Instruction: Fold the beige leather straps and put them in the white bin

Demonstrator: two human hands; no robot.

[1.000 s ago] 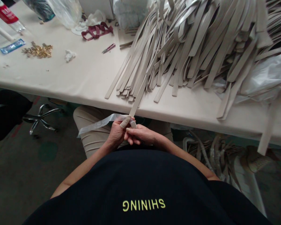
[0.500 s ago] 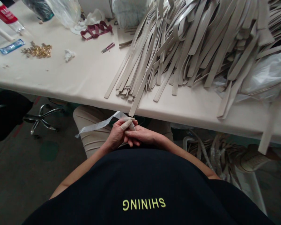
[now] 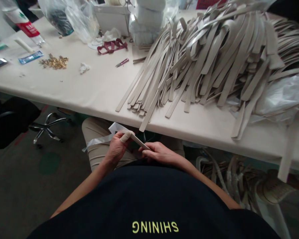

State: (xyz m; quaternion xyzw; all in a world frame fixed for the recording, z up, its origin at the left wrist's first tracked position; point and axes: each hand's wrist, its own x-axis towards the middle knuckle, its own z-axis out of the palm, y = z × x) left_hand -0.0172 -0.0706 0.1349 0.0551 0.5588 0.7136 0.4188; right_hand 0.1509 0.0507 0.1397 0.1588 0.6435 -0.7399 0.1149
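Between my hands runs a narrow beige strap (image 3: 140,142), slanting down to the right above my lap. My left hand (image 3: 118,146), with a covering on one finger, is closed on its upper left end. My right hand (image 3: 158,152) pinches its lower right end. A whitish translucent tape (image 3: 99,140) trails from my left hand over my thigh, with a fold standing up beside the fingers. Many similar beige straps (image 3: 149,79) lie in a heap on the table just beyond my hands.
The table (image 3: 89,89) bears small snips (image 3: 122,62), a maroon strap (image 3: 112,46), gold metal pieces (image 3: 55,62), a blue packet (image 3: 30,57), a bottle (image 3: 27,27) and plastic bags. Straps overhang its front edge. A chair base (image 3: 48,127) stands at left, a strap-filled bin (image 3: 233,176) below right.
My hands have moved apart, the left one leftward and the right one rightward, and the strap now shows stretched between them. The camera view has shifted slightly.
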